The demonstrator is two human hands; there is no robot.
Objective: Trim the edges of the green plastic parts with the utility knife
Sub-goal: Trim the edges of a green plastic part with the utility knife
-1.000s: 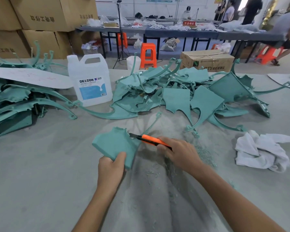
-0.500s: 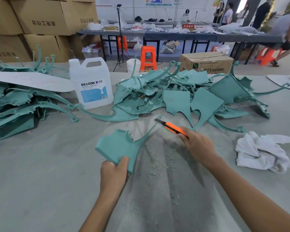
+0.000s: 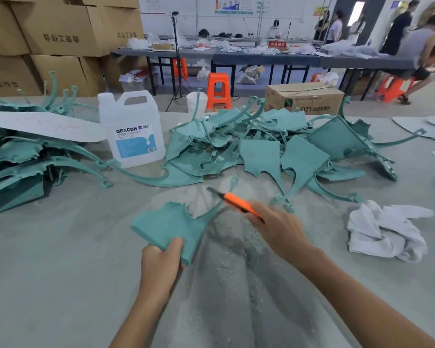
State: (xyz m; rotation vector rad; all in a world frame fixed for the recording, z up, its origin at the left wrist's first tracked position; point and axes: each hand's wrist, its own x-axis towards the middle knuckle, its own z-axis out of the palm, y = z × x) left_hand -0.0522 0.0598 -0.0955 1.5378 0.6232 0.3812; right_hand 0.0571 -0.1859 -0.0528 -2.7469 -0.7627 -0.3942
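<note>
A green plastic part is found near the middle of the counter, directly before the person; its near corner is gripped by the left hand, with the thumb laid on the upper face and the fingers curled out of sight beneath. The part's thin curved arm is stretched away up and to the right.

The utility knife, orange in the body, is held by the right hand, whose fingers are closed round the handle; its dark tip is pointed up and to the left and is seen just over the thin arm. The knife is blurred, so it cannot be told whether the blade is touching the plastic.

Pale shavings are scattered on the counter between the two forearms. A heap of green parts is piled beyond the hands; a second heap is stacked at the left, with a flat white sheet laid across it. A white jug marked DEXCON is stood between the two heaps; a crumpled white cloth is left to the right of the right hand, apart from it. A cardboard box and an orange stool are seen past the counter's far edge.
</note>
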